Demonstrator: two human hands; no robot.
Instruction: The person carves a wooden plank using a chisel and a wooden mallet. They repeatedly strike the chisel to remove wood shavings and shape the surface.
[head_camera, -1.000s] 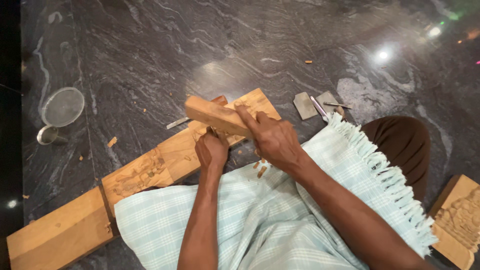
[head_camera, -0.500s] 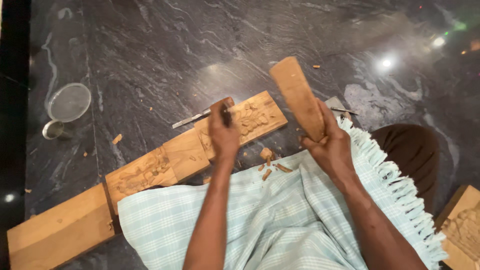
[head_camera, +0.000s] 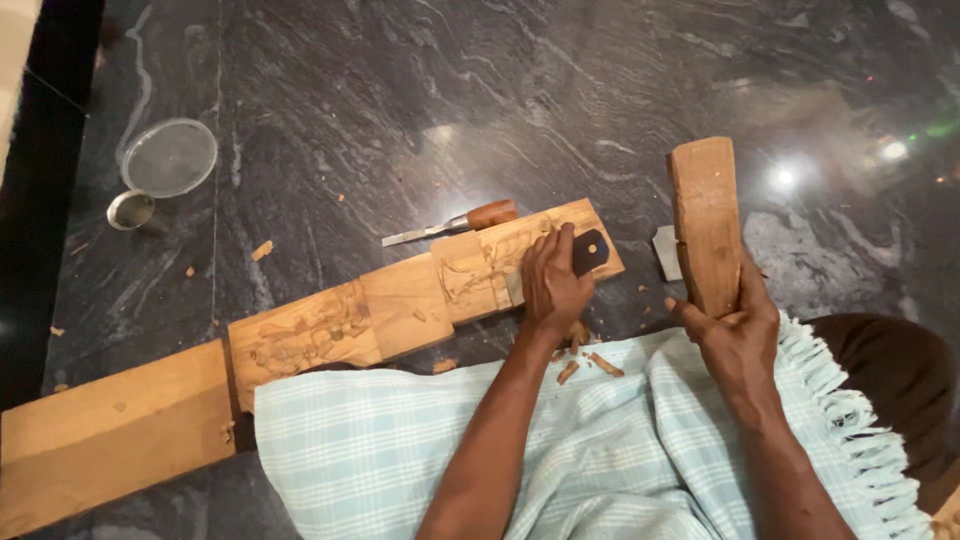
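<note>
A long wooden plank (head_camera: 400, 305) with carved relief panels lies across the dark stone floor in front of me. My left hand (head_camera: 552, 285) rests on its right end and grips a chisel with a dark handle (head_camera: 590, 250), the blade against the carving. My right hand (head_camera: 735, 335) holds a wooden mallet block (head_camera: 705, 225) upright, off to the right of the plank and apart from it. A second chisel with a brown wooden handle (head_camera: 470, 218) lies on the floor just beyond the plank.
A light checked cloth (head_camera: 400, 460) covers my lap, with wood chips (head_camera: 590, 362) on its edge. A metal cup (head_camera: 130, 210) and a round mesh lid (head_camera: 168, 157) stand at the far left. A small flat grey stone (head_camera: 664, 255) lies behind the mallet.
My right hand has swung the mallet off the chisel, to the right and upright. My left hand has stayed on the plank's right end with the chisel.
</note>
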